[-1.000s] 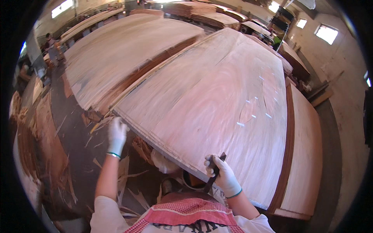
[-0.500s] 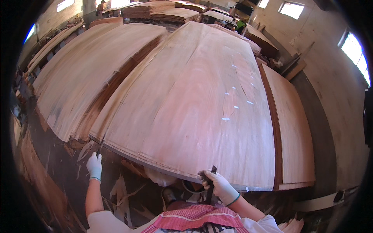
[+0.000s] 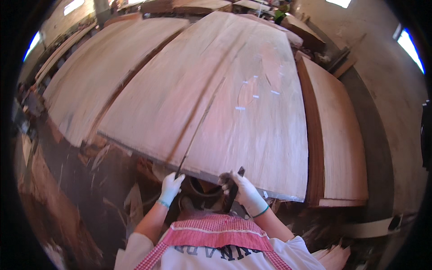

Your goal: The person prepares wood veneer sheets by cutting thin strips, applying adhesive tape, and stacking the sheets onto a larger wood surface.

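Note:
My left hand (image 3: 171,188), in a white glove, is closed round the near end of a long thin rod (image 3: 198,131). The rod reaches away from me over the large veneer sheet (image 3: 265,148), and a shadow runs beside it. In my right hand (image 3: 248,195), gloved in white with dark-stained fingers, is a flat dark bladed tool (image 3: 231,199). It stands tilted at the near edge of the sheet; its exact kind is unclear. Short white tape strips (image 3: 240,108) cross splits in the right half of the sheet.
A second veneer stack (image 3: 112,63) lies to the left, and a narrower one (image 3: 339,148) to the right. Torn veneer scraps (image 3: 135,202) litter the floor near me. More stacks (image 3: 202,5) stand at the back. A wall (image 3: 391,135) rises on the right.
My left hand has moved right from the sheet's left corner, and the rod now slants across the sheet's middle. My right hand keeps the dark tool at the near edge. The view has shifted.

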Motion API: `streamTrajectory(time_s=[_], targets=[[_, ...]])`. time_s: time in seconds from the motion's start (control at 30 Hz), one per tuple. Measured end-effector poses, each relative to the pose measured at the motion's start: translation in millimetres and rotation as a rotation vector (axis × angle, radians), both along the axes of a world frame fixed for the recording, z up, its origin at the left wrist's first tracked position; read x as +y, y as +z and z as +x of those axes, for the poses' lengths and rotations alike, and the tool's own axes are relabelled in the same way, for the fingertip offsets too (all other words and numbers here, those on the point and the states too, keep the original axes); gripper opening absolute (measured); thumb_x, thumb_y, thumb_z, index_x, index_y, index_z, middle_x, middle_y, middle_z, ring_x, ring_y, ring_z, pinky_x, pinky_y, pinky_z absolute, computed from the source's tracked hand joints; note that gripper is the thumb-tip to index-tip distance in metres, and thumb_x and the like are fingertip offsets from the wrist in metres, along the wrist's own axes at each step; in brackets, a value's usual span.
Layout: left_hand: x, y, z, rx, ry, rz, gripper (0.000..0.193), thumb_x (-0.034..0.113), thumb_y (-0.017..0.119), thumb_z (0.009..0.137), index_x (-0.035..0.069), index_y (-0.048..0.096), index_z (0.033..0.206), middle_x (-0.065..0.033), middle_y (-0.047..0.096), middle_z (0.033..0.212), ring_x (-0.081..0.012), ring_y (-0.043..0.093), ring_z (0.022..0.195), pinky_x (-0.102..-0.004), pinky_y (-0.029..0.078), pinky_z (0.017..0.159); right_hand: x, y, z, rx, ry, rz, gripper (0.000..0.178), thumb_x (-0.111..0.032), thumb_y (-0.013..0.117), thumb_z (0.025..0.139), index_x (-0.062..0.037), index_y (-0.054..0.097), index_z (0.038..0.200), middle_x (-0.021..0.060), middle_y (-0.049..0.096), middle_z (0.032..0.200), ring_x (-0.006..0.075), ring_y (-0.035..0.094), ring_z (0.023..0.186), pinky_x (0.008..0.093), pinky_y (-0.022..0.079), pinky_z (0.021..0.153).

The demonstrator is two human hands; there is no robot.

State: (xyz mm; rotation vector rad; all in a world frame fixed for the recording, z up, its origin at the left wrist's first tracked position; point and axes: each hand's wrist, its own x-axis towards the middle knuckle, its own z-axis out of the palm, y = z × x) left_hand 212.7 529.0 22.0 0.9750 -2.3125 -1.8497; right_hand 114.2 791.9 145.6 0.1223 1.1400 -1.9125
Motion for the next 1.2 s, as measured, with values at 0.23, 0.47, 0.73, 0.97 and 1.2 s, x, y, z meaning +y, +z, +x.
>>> streamTrajectory(time_s=[0.23, 0.47, 0.73, 0.97, 1.2], targets=[[117, -33, 0, -0.098, -0.128, -0.313, 0.038, 0.041, 0.059, 0.090, 0.003, 0.061, 0.084, -0.0075, 0.057, 0.063, -0.0192, 0.057, 0.053, -0.0360, 0.047, 0.050, 122, -4, 15, -0.164, -0.344, -0.068, 0.038, -0.038, 0.053, 0.097, -0.0018, 0.058, 0.108, 0.0088, 0.061, 0.087, 0.0127, 0.050, 0.064, 0.0218, 0.043, 0.053], [30, -5, -11, 0.042, 0.094, -0.598, 0.035, 0.039, 0.060, 0.089, 0.004, 0.055, 0.087, -0.0171, 0.063, 0.081, -0.0335, 0.062, 0.075, -0.0435, 0.047, 0.067, 169, -19, 16, -0.090, -0.414, 0.047, 0.039, -0.040, 0.055, 0.095, -0.0023, 0.058, 0.107, 0.0091, 0.060, 0.091, 0.0111, 0.052, 0.065, 0.0193, 0.042, 0.049], [-172, -12, -99, -0.407, 0.556, -0.682, 0.044, 0.029, 0.070, 0.077, 0.007, 0.055, 0.112, -0.0192, 0.063, 0.108, -0.0329, 0.061, 0.105, -0.0439, 0.051, 0.086, 150, -24, 13, -0.147, -0.333, 0.283, 0.039, -0.042, 0.053, 0.096, -0.0038, 0.059, 0.106, 0.0073, 0.058, 0.089, 0.0109, 0.051, 0.066, 0.0204, 0.043, 0.052], [-180, -15, -96, -0.284, 0.425, -0.629, 0.018, 0.024, 0.064, 0.076, 0.011, 0.067, 0.088, -0.0156, 0.068, 0.094, -0.0324, 0.065, 0.091, -0.0441, 0.052, 0.076, 82, -35, -22, -0.069, -0.115, 0.327, 0.038, -0.035, 0.049, 0.099, -0.0001, 0.061, 0.104, 0.0108, 0.065, 0.086, 0.0141, 0.057, 0.064, 0.0246, 0.045, 0.053], [-6, 71, -121, 0.190, 0.092, -0.673, 0.017, 0.024, 0.063, 0.080, 0.007, 0.063, 0.083, -0.0135, 0.065, 0.073, -0.0289, 0.064, 0.066, -0.0415, 0.051, 0.062, -36, -30, -104, 0.335, 0.134, 0.353, 0.042, -0.040, 0.058, 0.093, -0.0049, 0.058, 0.116, 0.0060, 0.066, 0.105, 0.0158, 0.067, 0.092, 0.0219, 0.036, 0.050]])
